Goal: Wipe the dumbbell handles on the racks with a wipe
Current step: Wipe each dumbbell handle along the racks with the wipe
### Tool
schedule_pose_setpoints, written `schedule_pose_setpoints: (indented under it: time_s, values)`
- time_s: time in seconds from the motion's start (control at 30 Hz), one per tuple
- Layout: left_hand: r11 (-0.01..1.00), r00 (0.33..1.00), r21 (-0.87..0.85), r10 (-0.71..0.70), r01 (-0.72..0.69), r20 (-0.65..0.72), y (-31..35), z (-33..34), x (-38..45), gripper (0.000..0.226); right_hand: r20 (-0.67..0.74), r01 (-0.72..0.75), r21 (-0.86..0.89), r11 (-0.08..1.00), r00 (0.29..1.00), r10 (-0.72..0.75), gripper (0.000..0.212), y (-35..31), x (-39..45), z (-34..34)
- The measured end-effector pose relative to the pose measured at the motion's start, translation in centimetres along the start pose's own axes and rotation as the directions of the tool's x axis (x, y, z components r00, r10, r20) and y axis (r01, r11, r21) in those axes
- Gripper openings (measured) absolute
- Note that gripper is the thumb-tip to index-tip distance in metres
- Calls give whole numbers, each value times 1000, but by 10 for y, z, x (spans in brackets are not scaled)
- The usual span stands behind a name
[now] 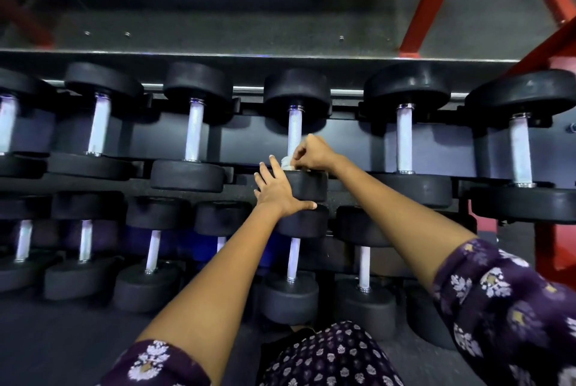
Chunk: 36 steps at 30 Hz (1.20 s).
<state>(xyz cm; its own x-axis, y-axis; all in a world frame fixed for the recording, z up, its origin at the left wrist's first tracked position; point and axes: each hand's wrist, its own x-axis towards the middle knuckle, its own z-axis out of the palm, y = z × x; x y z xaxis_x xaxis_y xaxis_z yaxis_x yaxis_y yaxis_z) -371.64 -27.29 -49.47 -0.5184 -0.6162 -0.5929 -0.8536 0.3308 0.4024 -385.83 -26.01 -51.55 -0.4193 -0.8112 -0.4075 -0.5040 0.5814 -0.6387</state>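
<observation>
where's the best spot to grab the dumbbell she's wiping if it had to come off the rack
Probably the bare upper part of its handle, reached from above. The right hand holds the wipe low on the bar, and the left hand rests on the wide near head.

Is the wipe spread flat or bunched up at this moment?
Bunched up. The wipe shows only as a small white wad pinched by the right hand at the near end of the handle.

At centre, the right hand [313, 153] pinches a crumpled white wipe [287, 163] against the near end of a knurled silver dumbbell handle [294, 133]. At seven o'clock from it, the left hand [277, 189] rests flat-fingered on that dumbbell's round black rubber head [308, 187].
</observation>
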Motion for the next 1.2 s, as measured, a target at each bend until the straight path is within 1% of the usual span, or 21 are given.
schedule_pose_setpoints:
  time_s: [0.07, 0.1, 0.17, 0.2, 0.27, 0.33, 0.4, 0.5, 0.53, 0.67, 0.73, 0.83, 0.9, 1.0, 1.07, 1.13, 1.17, 1.2]
  values:
    - [1000, 1000, -3, 9, -9, -3, -1, 0, 0, 144, -10, -67, 40, 997, 998, 68, 11, 14, 1, -3]
    - [1000, 1000, -10, 13, -13, -12, -1, 1, 0, 144, -22, -90, 31, 995, 996, 91, 10, 18, 2, -1]
    - [999, 999, -27, 23, -24, -26, -2, 1, 1, 141, -53, -113, 40, 993, 992, 115, 8, 22, 3, 5]
    - [999, 999, -40, 29, -30, -26, -4, 2, 2, 139, -47, -117, 79, 990, 992, 121, 11, 24, 3, 8]
    - [998, 999, -56, 39, -40, -27, -4, 3, 3, 136, 20, -126, 214, 969, 992, 125, 24, 30, 1, 4]
    - [998, 999, -56, 40, -41, -24, -4, 2, 4, 135, 99, -148, 305, 941, 987, 124, 29, 33, 0, -2]
    - [998, 999, -57, 33, -33, -15, -4, 2, 5, 134, 107, -170, 286, 943, 984, 144, 29, 32, 4, -1]
    - [998, 1000, -52, 22, -22, -8, -2, 1, 4, 134, 53, -176, 214, 961, 984, 169, 31, 29, 13, 11]
    - [998, 1000, -56, 20, -20, -7, -3, 0, 4, 134, 69, -185, 218, 958, 982, 174, 30, 31, 17, 13]
    - [997, 999, -68, 32, -32, 0, -2, 0, 3, 134, 219, -227, 306, 925, 962, 164, 31, 38, 23, 3]
    - [998, 1000, -63, 28, -28, 0, -3, 1, 3, 134, 254, -238, 306, 922, 954, 162, 31, 36, 27, 4]
    - [998, 1000, -60, 27, -27, -4, -4, 0, 3, 133, 337, -280, 287, 916, 925, 177, 24, 29, 31, 12]
    - [997, 999, -74, 38, -38, -5, -4, 1, 5, 133, 390, -314, 335, 888, 905, 172, 27, 33, 30, 9]
    - [995, 999, -83, 51, -52, -7, -4, 2, 5, 133, 425, -350, 450, 822, 893, 147, 33, 42, 27, -1]
    - [995, 999, -81, 51, -52, -20, -4, 3, 5, 133, 463, -347, 439, 828, 878, 123, 33, 37, 29, -1]
    - [995, 999, -81, 51, -52, -18, -5, 2, 5, 132, 445, -328, 363, 872, 883, 148, 30, 28, 29, 1]
    - [995, 998, -81, 53, -54, -19, -6, 3, 5, 132, 435, -323, 354, 878, 887, 151, 30, 25, 28, 1]
    - [995, 998, -82, 54, -56, -20, -7, 3, 5, 132, 433, -329, 381, 864, 889, 148, 32, 24, 27, 3]
